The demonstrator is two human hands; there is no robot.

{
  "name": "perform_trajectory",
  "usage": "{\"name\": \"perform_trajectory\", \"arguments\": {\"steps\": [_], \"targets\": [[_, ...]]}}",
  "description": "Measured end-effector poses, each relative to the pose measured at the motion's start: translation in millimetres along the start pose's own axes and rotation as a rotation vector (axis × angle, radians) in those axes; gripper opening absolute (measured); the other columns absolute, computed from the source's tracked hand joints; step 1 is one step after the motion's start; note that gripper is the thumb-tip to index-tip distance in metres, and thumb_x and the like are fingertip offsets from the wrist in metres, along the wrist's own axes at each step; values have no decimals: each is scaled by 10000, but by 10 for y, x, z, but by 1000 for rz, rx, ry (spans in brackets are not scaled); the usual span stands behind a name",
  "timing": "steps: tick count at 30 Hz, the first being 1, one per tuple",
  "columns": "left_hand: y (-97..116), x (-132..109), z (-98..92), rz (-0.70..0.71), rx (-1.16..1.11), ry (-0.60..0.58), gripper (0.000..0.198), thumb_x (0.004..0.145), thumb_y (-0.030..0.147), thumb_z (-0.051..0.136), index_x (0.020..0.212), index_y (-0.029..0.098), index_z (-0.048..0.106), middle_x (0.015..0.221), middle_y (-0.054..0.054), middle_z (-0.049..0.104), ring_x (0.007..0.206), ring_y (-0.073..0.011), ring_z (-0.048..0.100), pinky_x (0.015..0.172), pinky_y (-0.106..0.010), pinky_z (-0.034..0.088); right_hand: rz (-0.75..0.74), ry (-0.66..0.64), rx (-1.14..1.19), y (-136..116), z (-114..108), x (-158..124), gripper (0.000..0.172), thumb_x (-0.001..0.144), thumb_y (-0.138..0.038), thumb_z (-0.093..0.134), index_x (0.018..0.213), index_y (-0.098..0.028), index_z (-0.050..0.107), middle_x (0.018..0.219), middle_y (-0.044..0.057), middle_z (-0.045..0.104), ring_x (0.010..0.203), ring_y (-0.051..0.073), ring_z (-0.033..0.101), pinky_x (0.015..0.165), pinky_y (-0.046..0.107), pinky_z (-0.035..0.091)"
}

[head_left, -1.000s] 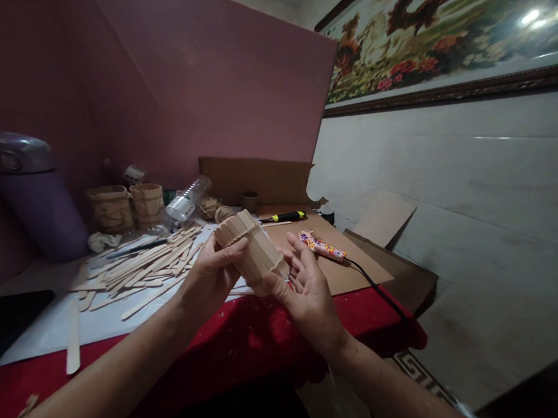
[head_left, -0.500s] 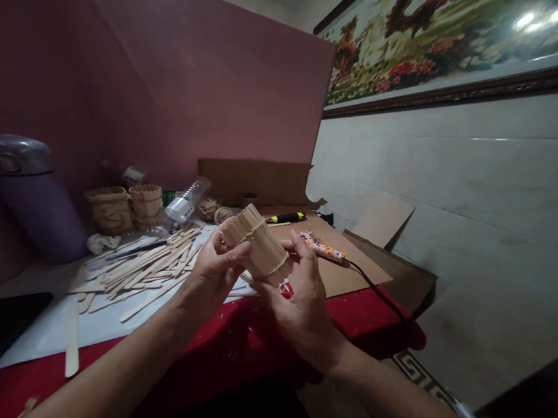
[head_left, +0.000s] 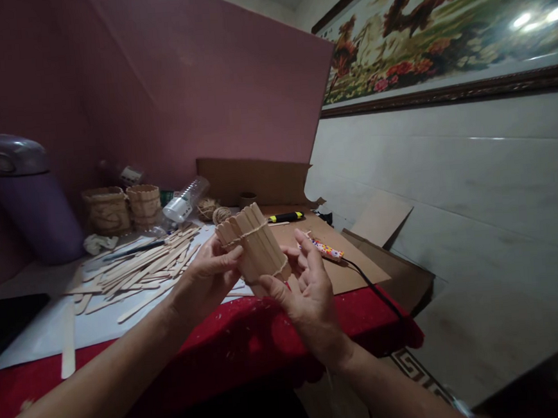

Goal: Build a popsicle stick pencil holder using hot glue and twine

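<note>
Between my hands, tilted above the table's front edge, is a cup made of wooden craft sticks, with a twine band round it near each end. My left hand grips its left side, the thumb lying across the sticks. At the lower right, my right hand holds the cup with thumb and fingers around its end; some fingertips are hidden behind it. Just beyond my right hand lies a glue gun with a colourful pattern and a black cord.
Loose craft sticks are heaped on white paper at the left. Two stick cups, plastic bottles and a purple flask stand or lie behind. A utility knife and twine balls lie further back.
The stick cup has been turned a little, so more of its stick side and upper twine band shows. My right hand has shifted slightly, its fingers opening a bit more.
</note>
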State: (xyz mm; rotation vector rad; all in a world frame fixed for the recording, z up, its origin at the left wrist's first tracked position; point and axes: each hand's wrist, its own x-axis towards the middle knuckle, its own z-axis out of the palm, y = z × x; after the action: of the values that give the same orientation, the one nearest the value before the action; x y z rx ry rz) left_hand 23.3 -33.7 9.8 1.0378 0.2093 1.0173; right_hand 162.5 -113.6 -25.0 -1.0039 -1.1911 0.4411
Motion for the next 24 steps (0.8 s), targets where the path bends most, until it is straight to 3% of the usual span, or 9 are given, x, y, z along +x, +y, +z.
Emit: {"name": "perform_trajectory", "arguments": {"steps": [9, 15, 24], "targets": [[-64, 22, 7, -5, 0, 31, 531, 676, 222, 826, 1158, 154, 614, 1091, -121, 700, 1098, -333, 641, 974, -451, 499, -134, -6, -226, -33, 52, 15, 870, 765, -383, 782, 1492, -275, 318, 1215, 112, 599, 1092, 275, 601, 943, 488, 531], [-42, 10, 24, -21, -32, 27, 579, 685, 205, 803, 1224, 180, 594, 1121, -117, 698, 1130, -342, 625, 993, -463, 488, -3, -55, -44, -69, 23, -2, 775, 796, -447, 741, 1445, -237, 373, 1262, 134, 587, 1117, 276, 619, 984, 486, 512], [-8, -7, 31, -8, -4, 32, 620, 650, 197, 818, 1230, 185, 599, 1093, -105, 709, 1161, -354, 603, 1016, -468, 473, 80, -10, 77, -78, 98, 19, 908, 691, -463, 812, 1445, -212, 374, 1234, 143, 599, 1102, 290, 635, 955, 465, 545]]}}
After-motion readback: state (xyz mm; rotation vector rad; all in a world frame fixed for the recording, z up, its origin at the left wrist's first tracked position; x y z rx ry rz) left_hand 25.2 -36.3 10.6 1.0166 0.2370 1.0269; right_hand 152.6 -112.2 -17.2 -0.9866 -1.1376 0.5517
